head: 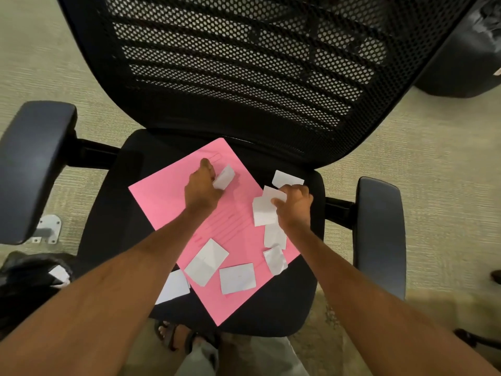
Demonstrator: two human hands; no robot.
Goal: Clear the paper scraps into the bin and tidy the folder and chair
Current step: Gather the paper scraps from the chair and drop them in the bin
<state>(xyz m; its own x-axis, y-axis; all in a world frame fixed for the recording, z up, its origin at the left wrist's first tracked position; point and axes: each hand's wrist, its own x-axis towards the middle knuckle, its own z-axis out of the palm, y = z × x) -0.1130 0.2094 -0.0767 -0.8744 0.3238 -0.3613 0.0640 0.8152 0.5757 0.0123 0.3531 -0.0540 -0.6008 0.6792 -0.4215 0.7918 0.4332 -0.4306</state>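
A pink folder [168,202] lies flat and askew on the black seat of an office chair [113,213]. Several white paper scraps lie on it and beside it, among them one [207,261], another [237,278] and one on the bare seat [287,178]. My left hand [202,188] is over the folder's upper part, fingers pinched on a white scrap [225,178]. My right hand [295,206] is at the folder's right edge, closed on a couple of white scraps [264,211].
A black bin with a dark liner [27,283] sits on the floor at the lower left, a scrap inside. Another dark bin [466,63] stands at the upper right. The chair's armrests [32,169] [379,234] flank the seat, its mesh back [244,63] behind.
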